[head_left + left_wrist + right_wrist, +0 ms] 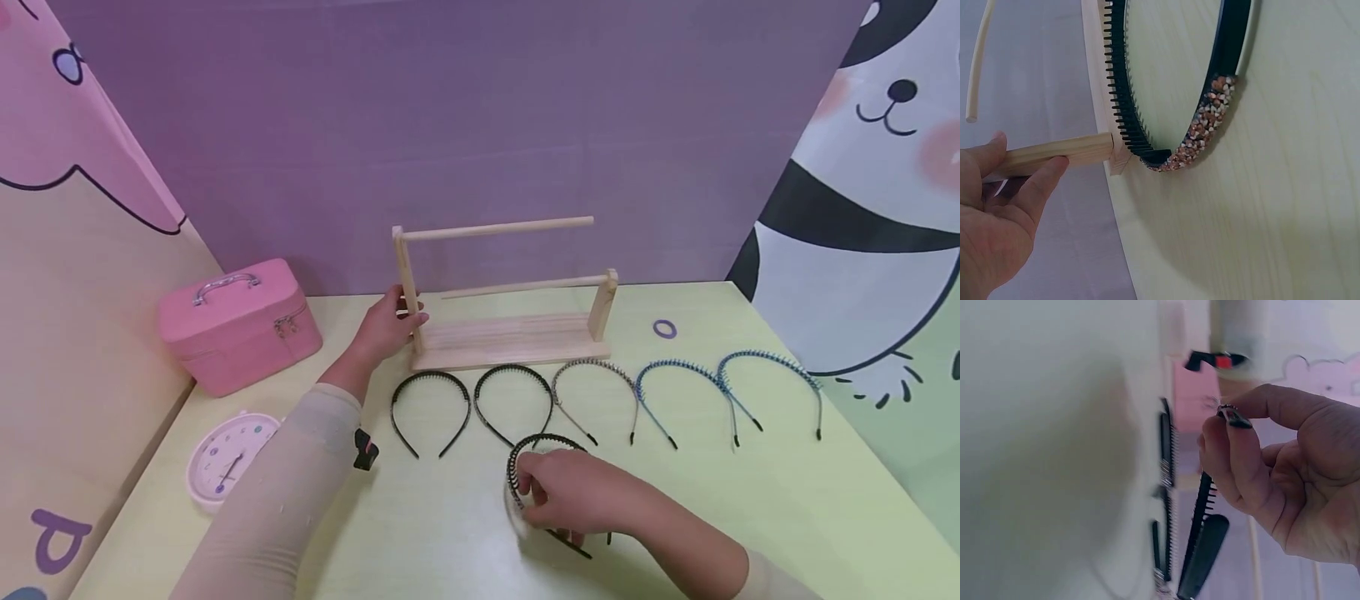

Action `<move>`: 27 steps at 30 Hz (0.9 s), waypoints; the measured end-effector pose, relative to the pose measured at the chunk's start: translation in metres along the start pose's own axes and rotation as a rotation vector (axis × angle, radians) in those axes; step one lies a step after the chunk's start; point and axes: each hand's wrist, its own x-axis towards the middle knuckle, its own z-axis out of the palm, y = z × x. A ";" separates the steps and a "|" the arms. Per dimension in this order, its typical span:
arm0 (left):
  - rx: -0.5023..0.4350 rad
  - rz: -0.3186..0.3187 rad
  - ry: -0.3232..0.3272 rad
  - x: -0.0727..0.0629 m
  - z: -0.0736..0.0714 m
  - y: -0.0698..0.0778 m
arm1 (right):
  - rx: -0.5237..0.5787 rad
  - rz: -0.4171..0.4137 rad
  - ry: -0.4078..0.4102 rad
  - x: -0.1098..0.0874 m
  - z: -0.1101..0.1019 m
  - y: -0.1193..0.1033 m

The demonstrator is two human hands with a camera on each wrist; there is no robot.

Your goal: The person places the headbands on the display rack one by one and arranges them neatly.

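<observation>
In the head view my left hand (386, 325) grips the left post (406, 271) of a pale wooden rack (510, 342), near its lower half. The left wrist view shows the thumb and fingers around that flat post (1066, 153). My right hand (581, 492) pinches a black toothed headband (513, 467) near the front of the table, its ends pointing toward me. In the right wrist view thumb and fingertips meet on the headband (1202, 550); part of it is hidden by the fingers. A black headband (431, 377) with a beaded section (1200, 128) lies before the rack.
Beside it, another black headband (513, 368), a beige one (592, 363) and two blue ones (678, 364) lie in a row. A purple ring (664, 329) lies at the back right. On the left stand a pink case (240, 325) and a clock (228, 458).
</observation>
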 end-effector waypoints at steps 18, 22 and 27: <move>0.027 0.008 0.012 0.000 0.001 -0.002 | 0.137 -0.029 0.278 -0.018 -0.075 0.016; 0.041 0.018 0.006 0.000 0.001 -0.002 | 0.149 -0.026 0.380 -0.019 -0.084 0.021; 0.056 0.039 0.014 0.002 0.002 -0.006 | 0.188 -0.069 0.496 -0.021 -0.095 0.025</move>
